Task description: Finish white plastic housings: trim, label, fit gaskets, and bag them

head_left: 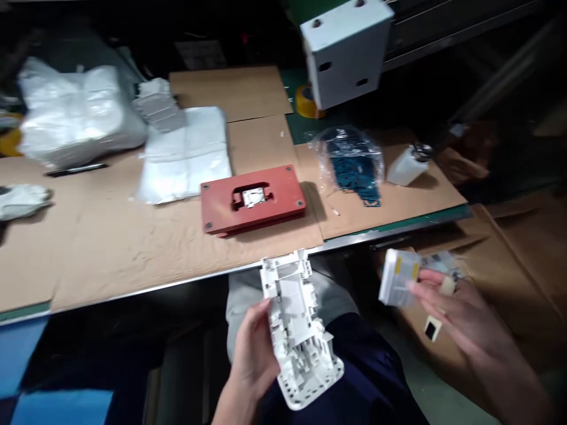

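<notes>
My left hand (254, 348) is closed around the side of a long white plastic housing (293, 304), its ribbed inner face turned up, held over my lap below the table edge. To the right, my right hand (456, 304) grips a translucent white plastic part (400, 277) with two yellow marks, its fingers on the right side of it. Pale strips show at that hand's fingers, one with a black patch (431, 329) hanging below. The right hand is somewhat blurred. On the table in front lies a red block fixture (252, 200) with a small white piece (254, 196) in its recess.
Cardboard (128, 236) covers the table. On it are white bagged packs (183, 153), a stack of grey-white pieces (159, 103), a clear bag of blue parts (354, 171), a white bottle (407, 165) and yellow tape (308, 103). A white box (348, 56) stands behind. Open cardboard (500, 271) lies right.
</notes>
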Demonstrator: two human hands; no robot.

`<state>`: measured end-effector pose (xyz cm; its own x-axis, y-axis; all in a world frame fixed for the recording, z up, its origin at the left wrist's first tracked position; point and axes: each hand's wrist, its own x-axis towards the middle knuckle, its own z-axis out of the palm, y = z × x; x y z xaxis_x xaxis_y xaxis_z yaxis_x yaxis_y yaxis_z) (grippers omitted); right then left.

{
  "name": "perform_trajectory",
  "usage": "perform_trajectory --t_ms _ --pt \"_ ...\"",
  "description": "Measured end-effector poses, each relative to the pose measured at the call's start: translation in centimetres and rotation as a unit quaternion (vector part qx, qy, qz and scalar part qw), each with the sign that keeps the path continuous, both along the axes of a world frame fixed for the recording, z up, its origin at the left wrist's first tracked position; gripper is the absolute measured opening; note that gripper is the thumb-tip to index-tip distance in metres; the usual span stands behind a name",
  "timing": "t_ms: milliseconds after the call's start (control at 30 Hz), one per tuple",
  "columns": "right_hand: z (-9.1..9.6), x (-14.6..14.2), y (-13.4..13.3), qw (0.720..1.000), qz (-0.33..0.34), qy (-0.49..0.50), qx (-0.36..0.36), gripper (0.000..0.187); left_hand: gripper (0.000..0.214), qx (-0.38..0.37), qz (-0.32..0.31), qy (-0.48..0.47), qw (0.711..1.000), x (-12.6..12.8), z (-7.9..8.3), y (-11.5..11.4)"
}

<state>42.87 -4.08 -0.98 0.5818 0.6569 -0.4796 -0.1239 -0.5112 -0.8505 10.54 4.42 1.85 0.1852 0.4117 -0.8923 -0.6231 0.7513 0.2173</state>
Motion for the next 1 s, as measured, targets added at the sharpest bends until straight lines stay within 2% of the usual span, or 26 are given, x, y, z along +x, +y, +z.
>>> perform_trajectory --t_ms 67,133,200,267,400,567,633,700,800,1000 --pt "1.2 -5.8 2.2 0.986 0.119 0.111 -0.041 0.043 0.023 0.023 0.021 -0.024 0.999 0.1 -0.1 -0.5" --pt "1.9 -10.6 4.0 0.963 0.217 0.15 -0.045 0.04 0.033 0.05 0.032 -0.039 0.997 -0.3 -0.3 -1.2" --pt "2.0 -13.8 5.3 0.943 0.285 0.163 -0.049 0.038 0.041 0.075 0.037 -0.047 0.995 -0.8 -0.5 -2.0" --pt "1.7 -15.6 6.0 0.93 0.317 0.173 -0.061 0.038 0.046 0.096 0.04 -0.054 0.993 -1.2 -0.8 -2.7" --pt "1.2 -16.9 6.0 0.924 0.332 0.173 -0.074 0.043 0.052 0.108 0.049 -0.067 0.991 -1.8 -1.2 -3.4" --pt "0.7 -18.0 5.4 0.951 0.291 0.089 -0.045 0.048 0.055 0.102 0.059 -0.093 0.989 -2.7 -1.5 -3.7" --pt "0.4 -18.2 5.3 0.952 0.289 0.099 -0.036 0.053 0.056 0.107 0.061 -0.103 0.987 -3.0 -1.5 -3.8" --pt "0.2 -18.3 5.3 0.932 0.303 0.194 -0.044 0.06 0.055 0.11 0.057 -0.121 0.985 -3.0 -1.4 -3.9" --pt "0.2 -18.1 5.3 0.882 0.322 0.34 -0.051 0.06 0.055 0.108 0.056 -0.147 0.982 -2.8 -1.4 -4.0" --pt "0.2 -17.8 4.9 0.857 0.314 0.407 -0.03 0.058 0.064 0.089 0.026 -0.18 0.979 -2.4 -1.8 -4.2"
